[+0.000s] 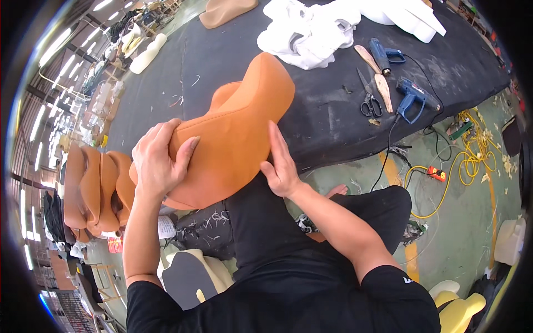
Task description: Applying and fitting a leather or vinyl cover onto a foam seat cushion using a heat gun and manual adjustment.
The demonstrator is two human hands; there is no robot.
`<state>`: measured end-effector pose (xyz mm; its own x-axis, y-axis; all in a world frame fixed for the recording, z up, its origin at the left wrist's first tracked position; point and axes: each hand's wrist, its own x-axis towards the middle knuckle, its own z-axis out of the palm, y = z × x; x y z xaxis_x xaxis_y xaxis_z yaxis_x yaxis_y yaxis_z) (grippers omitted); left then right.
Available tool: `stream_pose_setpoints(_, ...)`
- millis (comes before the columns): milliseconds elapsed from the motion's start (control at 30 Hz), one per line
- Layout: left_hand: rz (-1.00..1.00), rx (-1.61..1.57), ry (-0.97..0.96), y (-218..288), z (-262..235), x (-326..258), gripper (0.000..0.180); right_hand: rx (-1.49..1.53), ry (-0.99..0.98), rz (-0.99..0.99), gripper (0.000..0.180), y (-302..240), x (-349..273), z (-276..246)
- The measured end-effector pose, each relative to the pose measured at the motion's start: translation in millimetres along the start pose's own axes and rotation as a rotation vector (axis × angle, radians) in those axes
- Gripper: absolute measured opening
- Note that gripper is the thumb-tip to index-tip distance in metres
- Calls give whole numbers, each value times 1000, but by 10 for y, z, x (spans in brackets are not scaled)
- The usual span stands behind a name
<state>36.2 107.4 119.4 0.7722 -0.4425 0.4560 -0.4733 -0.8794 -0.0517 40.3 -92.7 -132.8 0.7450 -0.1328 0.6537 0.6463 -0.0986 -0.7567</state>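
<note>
Setting: workshop floor with a long work table (233, 72) covered in dark cloth, seen from above; green floor beside it.
Left hand: left hand (158, 161) clamped over the near left end of the orange cushion (236, 133), fingers curled across the top, thumb pressed onto its face.
Right hand: right hand (280, 164) laid flat, fingers together and straight, against the cushion's right flank; it presses rather than grasps.
Cushion position: propped between the person's lap and the table edge, far end resting on the dark cloth, near end up in the hands.
Handling: it looks like foam under a stitched orange cover, so probably light and yielding; the cover seems smooth and taut, and may slide under a flat palm. The narrowed end under the left hand looks like the surest hold, with the broad side steadied by the other palm.
Nearby on the table: scissors (369, 102), a wooden stick (377, 77), two blue corded hand tools (413, 97) (383, 55), white fabric pieces (305, 33), a tan foam shape (225, 11).
Further out: stacked orange cushions (94, 188) at left, coiled yellow cable (472, 155) on the floor, pale yellow foam parts (461, 308) at lower right.
</note>
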Motion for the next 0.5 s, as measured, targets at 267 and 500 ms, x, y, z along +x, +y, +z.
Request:
stream_pose_setpoints(267,-368,-450,168,-1406,-156,-494,59,-165,-97,335,57,-190,-524,-651)
stream_pose_setpoints(500,-737,-976,246,-1619,687,-1249,92,-408,-166,-78,91,-694,-172,-162)
